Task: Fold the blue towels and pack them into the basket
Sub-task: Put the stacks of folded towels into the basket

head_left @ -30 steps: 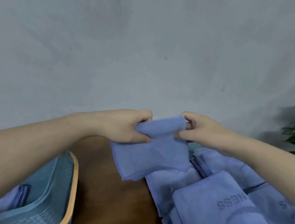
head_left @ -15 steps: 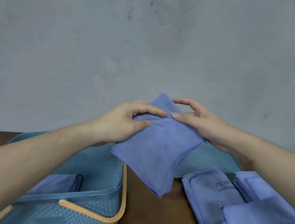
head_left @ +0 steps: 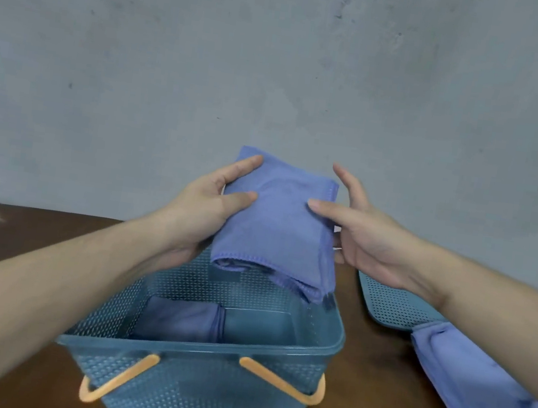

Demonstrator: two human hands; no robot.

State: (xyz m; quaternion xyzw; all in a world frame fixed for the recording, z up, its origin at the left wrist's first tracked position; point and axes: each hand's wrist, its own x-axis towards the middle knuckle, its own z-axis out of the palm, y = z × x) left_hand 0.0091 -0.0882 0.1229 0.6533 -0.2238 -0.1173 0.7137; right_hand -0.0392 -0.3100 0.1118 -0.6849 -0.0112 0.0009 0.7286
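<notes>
Basket [head_left: 201,377] now sits fully in view, centred and near on the brown counter [head_left: 372,391]; half a second ago only its left part showed, low left. Orange handle [head_left: 283,384] is folded down against the near wall. One folded towel [head_left: 179,324] lies on the basket floor, left side; right half of the floor is bare, with open room there. Unfolded blue towels [head_left: 482,396] lie along the counter's right edge, well apart from the basket and cut by the frame. Perforated blue lid [head_left: 398,306] lies flat beyond them, its near end under the pile.

Held folded towel [head_left: 278,226] is above the basket's far wall, higher and squarer than before, its lower edge hanging just over the rim. Left hand [head_left: 200,215] has the grip: thumb on the top face, fingers curled behind the left edge. Right hand [head_left: 363,238] has its thumb flat on the towel's right side, fingers spread straight beyond the far corner, a loose open grip, not clamped; earlier both hands' fingertips met on top. Grey wall [head_left: 280,67] lies behind.
</notes>
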